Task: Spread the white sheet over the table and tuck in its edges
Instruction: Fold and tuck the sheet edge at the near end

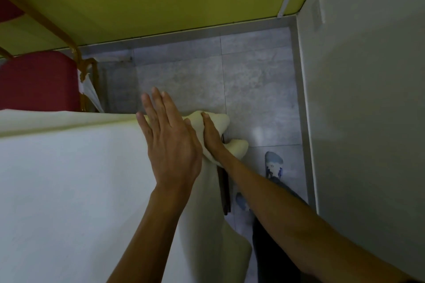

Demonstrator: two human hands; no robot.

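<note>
White cloth, soft and light, will bunch and slip as you pull. The white sheet [69, 179] lies over the hidden table top. Your left hand [171, 145] presses flat at its corner, fingers straight. Your right hand [212, 136], just beside it, grips the bunched corner: hold there. A red chair [39, 80] stands near, and a pale wall [368, 122] hems your right.

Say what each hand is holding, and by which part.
Right hand grips the white sheet by its bunched corner; left hand is open, holding nothing.
</note>
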